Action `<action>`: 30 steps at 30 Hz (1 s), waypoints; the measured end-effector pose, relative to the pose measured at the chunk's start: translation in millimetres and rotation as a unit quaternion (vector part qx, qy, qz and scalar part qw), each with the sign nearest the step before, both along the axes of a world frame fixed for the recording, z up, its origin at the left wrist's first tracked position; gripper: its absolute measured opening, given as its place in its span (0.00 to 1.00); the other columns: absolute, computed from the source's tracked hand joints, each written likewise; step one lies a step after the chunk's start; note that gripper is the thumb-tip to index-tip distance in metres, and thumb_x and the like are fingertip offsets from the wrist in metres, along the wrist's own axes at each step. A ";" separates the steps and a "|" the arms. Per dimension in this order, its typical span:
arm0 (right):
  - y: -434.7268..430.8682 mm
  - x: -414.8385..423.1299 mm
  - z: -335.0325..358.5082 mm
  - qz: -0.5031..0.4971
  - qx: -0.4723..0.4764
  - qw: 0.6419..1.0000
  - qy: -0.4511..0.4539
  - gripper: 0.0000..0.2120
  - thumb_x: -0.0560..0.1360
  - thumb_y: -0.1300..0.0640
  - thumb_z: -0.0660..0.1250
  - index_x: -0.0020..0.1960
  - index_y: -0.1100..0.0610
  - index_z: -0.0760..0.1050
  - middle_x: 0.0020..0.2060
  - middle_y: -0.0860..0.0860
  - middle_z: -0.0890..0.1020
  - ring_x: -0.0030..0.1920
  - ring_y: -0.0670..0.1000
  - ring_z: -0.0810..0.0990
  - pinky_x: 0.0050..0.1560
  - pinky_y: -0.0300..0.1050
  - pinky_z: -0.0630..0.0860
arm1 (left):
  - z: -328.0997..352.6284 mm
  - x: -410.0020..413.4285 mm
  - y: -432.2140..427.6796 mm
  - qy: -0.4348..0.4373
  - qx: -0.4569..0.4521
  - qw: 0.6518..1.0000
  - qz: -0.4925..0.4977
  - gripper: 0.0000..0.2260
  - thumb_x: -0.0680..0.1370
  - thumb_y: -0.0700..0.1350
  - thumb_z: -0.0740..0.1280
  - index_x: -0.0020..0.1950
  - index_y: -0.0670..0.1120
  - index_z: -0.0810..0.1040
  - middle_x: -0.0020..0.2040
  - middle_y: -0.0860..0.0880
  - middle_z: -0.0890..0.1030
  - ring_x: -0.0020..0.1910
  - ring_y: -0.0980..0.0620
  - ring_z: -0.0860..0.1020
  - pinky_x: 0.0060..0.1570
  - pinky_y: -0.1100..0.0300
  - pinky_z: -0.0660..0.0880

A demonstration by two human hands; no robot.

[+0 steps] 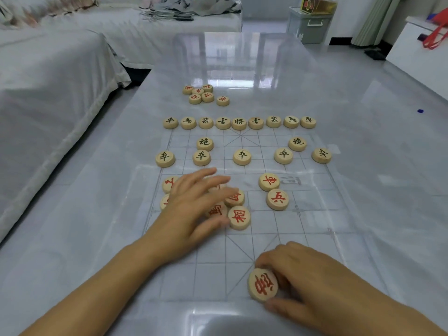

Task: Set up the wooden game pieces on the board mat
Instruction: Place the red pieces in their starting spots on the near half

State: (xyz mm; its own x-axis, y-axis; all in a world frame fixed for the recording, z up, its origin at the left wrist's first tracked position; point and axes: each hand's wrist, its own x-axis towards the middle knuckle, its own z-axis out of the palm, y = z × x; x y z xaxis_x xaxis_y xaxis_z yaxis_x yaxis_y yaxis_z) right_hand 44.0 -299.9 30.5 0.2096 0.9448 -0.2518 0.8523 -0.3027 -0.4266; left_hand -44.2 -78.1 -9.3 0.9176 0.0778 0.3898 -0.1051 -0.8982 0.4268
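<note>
A clear board mat (310,238) with a faint grid lies on a glossy table. Black-lettered wooden discs stand in rows on its far half, the back row (238,123) running left to right. Several red-lettered discs lie loose mid-board: a cluster (238,217) under and beside my left hand (194,202), and two more (269,181) to the right. My left hand rests flat with fingers spread over the cluster; whether it grips one is hidden. My right hand (312,282) holds a red-lettered disc (263,284) at the mat's near edge.
A small heap of red-lettered discs (204,94) sits beyond the mat on the table (363,105). White-covered sofas (48,93) run along the left and back. A grey bin (310,25) and a white cabinet (417,52) stand at the far right.
</note>
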 end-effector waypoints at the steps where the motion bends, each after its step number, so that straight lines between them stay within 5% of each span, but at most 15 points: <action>1: -0.7 -3.6 -1.5 -0.013 0.003 1.000 0.010 0.18 0.73 0.39 0.61 0.60 0.39 0.62 0.39 0.31 0.63 0.44 0.31 0.62 0.44 0.27 0.61 | 0.3 -0.4 1.5 -0.008 -0.023 0.999 0.026 0.18 0.75 0.58 0.58 0.64 0.55 0.70 0.65 0.55 0.70 0.70 0.54 0.62 0.67 0.47 0.62; 5: -2.9 -10.4 -11.0 -0.048 0.018 0.998 0.043 0.16 0.68 0.36 0.64 0.49 0.37 0.60 0.45 0.27 0.65 0.47 0.34 0.65 0.42 0.29 0.63 | -0.4 -2.1 8.3 -0.024 -0.063 0.994 0.087 0.17 0.74 0.55 0.61 0.60 0.51 0.75 0.59 0.56 0.72 0.63 0.55 0.67 0.64 0.54 0.66; 15: -7.8 -10.5 -25.0 -0.060 0.057 0.995 0.063 0.18 0.59 0.30 0.55 0.45 0.35 0.60 0.47 0.27 0.64 0.49 0.36 0.64 0.43 0.29 0.63 | 3.4 -4.3 16.9 -0.037 -0.062 0.988 0.135 0.16 0.72 0.54 0.60 0.53 0.48 0.79 0.55 0.54 0.74 0.58 0.60 0.67 0.59 0.56 0.66; 21: -7.8 -8.9 -23.2 -0.065 0.042 0.994 0.074 0.25 0.54 0.23 0.56 0.45 0.33 0.59 0.50 0.26 0.61 0.52 0.36 0.64 0.45 0.29 0.64 | 6.4 -8.0 30.3 -0.028 -0.128 0.972 0.197 0.06 0.73 0.47 0.67 0.48 0.57 0.75 0.50 0.63 0.73 0.53 0.61 0.69 0.53 0.77 0.63; 24: -11.5 9.0 -14.7 -0.105 0.074 0.990 0.053 0.29 0.53 0.18 0.43 0.49 0.29 0.59 0.51 0.34 0.66 0.55 0.39 0.66 0.49 0.28 0.66 | 6.6 -8.5 35.9 -0.019 -0.152 0.957 0.245 0.10 0.74 0.41 0.67 0.50 0.55 0.74 0.53 0.56 0.74 0.55 0.57 0.69 0.53 0.66 0.66; 27: -4.9 42.2 -5.9 -0.169 0.138 0.976 -0.019 0.20 0.67 0.31 0.56 0.57 0.36 0.65 0.44 0.39 0.71 0.48 0.40 0.71 0.43 0.30 0.68 | 8.8 -12.3 50.2 -0.031 -0.211 0.928 0.306 0.10 0.76 0.39 0.64 0.53 0.52 0.74 0.56 0.52 0.74 0.54 0.53 0.71 0.53 0.56 0.69; 30: 12.9 74.3 -7.8 -0.223 0.126 0.965 -0.054 0.18 0.73 0.44 0.64 0.61 0.46 0.68 0.44 0.40 0.71 0.45 0.42 0.71 0.41 0.33 0.68 | 8.2 -19.7 66.5 -0.044 -0.258 0.902 0.342 0.09 0.76 0.37 0.63 0.54 0.47 0.76 0.54 0.49 0.77 0.50 0.50 0.73 0.47 0.57 0.71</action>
